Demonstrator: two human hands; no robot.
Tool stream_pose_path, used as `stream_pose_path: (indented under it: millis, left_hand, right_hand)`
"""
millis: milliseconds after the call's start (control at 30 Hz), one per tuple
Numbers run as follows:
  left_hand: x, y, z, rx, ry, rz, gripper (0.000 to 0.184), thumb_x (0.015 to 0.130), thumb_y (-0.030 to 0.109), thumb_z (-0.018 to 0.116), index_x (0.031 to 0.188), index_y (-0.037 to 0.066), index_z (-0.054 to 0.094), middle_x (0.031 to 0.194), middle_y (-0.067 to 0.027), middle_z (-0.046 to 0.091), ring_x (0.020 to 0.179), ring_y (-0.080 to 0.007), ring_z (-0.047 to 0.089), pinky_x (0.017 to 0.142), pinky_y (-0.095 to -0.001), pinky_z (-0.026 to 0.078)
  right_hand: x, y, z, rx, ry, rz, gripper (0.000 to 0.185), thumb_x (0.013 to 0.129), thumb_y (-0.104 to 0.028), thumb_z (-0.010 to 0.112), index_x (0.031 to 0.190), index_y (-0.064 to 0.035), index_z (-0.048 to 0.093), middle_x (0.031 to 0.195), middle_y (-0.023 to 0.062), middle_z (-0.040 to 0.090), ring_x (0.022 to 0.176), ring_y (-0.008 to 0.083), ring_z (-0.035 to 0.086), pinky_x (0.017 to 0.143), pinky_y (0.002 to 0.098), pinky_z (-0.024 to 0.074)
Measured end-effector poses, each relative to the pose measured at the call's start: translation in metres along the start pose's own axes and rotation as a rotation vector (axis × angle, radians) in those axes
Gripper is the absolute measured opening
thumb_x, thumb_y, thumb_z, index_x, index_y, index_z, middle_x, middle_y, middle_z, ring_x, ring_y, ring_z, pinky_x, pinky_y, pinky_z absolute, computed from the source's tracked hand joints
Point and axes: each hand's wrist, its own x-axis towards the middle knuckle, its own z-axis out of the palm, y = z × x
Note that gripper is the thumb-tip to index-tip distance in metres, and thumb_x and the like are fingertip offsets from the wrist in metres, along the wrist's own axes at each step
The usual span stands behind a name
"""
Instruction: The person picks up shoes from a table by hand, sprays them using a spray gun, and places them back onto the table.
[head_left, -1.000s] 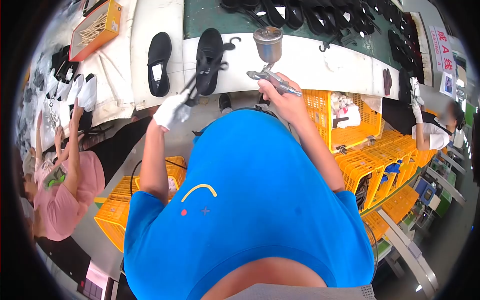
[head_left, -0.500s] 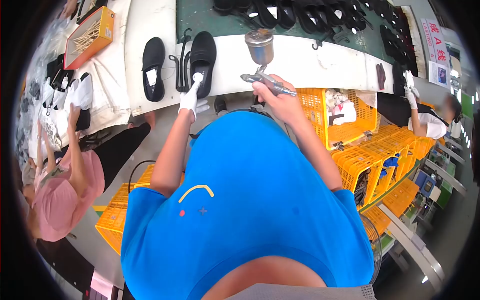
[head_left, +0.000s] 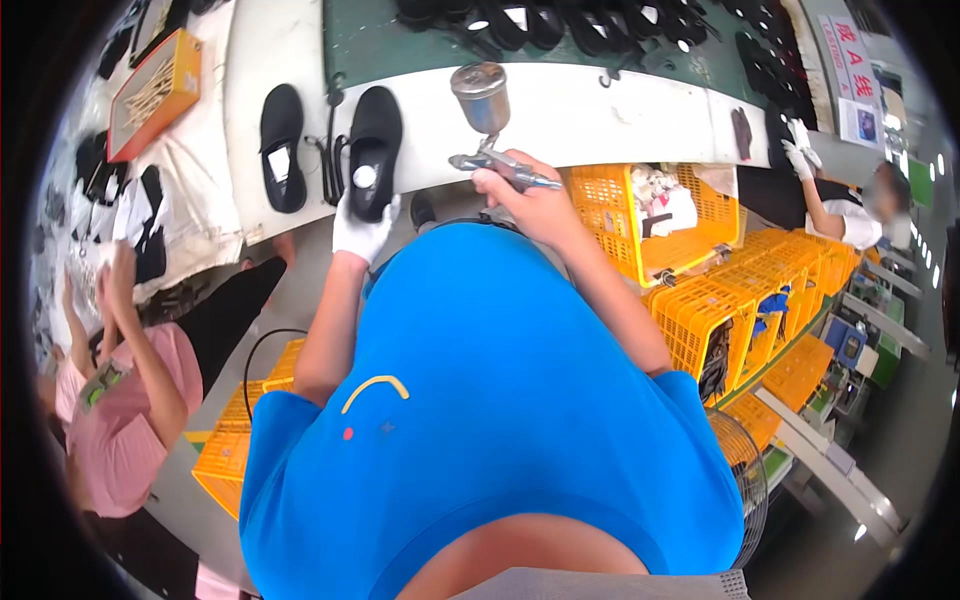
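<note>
My left hand [head_left: 364, 232], in a white glove, grips the heel of a black slip-on shoe [head_left: 376, 125] at the near edge of the white worktop. A round white sticker shows inside that shoe. My bare right hand [head_left: 532, 203] is wrapped around a metal spray gun [head_left: 508, 171], whose cup [head_left: 480, 97] stands upright above it. Left of the gripped shoe lies a second black shoe [head_left: 283, 130] with a white label inside. Between the two shoes are dark hooked pieces [head_left: 328, 160].
Many black shoes [head_left: 560, 22] line the green surface at the back. An orange box of sticks [head_left: 155, 95] stands at left. Yellow crates [head_left: 605, 215] are stacked on my right. A co-worker in pink [head_left: 130, 410] works at left, another person [head_left: 850, 215] at right.
My left hand has moved from the shoe's opening to around its heel. The shoe now sits a little nearer to me. My right hand still holds the spray gun, and the view has shifted slightly.
</note>
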Motion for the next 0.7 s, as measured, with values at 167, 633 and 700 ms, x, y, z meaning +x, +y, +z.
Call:
stream_pose_path:
  millis: [167,633,700]
  left_hand:
    - [-0.032,-0.011,0.059,0.143,-0.312,-0.096,0.064,0.096,0.048,0.048,0.145,0.007,0.044,0.135,-0.0296,0.052,0.088,-0.0355,0.062,0.052,-0.0308,0.045]
    - [-0.088,-0.035,0.103,0.266,-0.284,-0.012,0.062,0.101,0.053,0.034,0.147,0.013,0.045,0.132,-0.0315,0.055,0.076,-0.0325,0.064,0.046,-0.0315,0.046]
    - [-0.093,-0.037,0.103,0.256,-0.280,-0.009,0.062,0.101,0.053,0.033,0.147,0.012,0.045,0.132,-0.0315,0.055,0.077,-0.0325,0.065,0.045,-0.0314,0.047]
  right_hand:
    - [0.012,-0.024,-0.001,-0.287,-0.044,-0.177,0.026,0.093,-0.032,0.069,0.089,-0.0062,0.068,0.075,0.0057,0.062,0.075,0.0240,0.061,0.090,0.0385,0.0468]
    - [0.073,-0.038,0.067,-0.475,0.081,-0.587,0.040,0.087,-0.044,0.074,0.084,-0.0050,0.067,0.064,0.0109,0.067,0.069,0.0277,0.066,0.110,0.0458,0.0364]
    - [0.073,-0.039,0.070,-0.480,0.090,-0.587,0.040,0.087,-0.045,0.073,0.083,-0.0050,0.066,0.064,0.0112,0.067,0.070,0.0277,0.066,0.110,0.0461,0.0364]
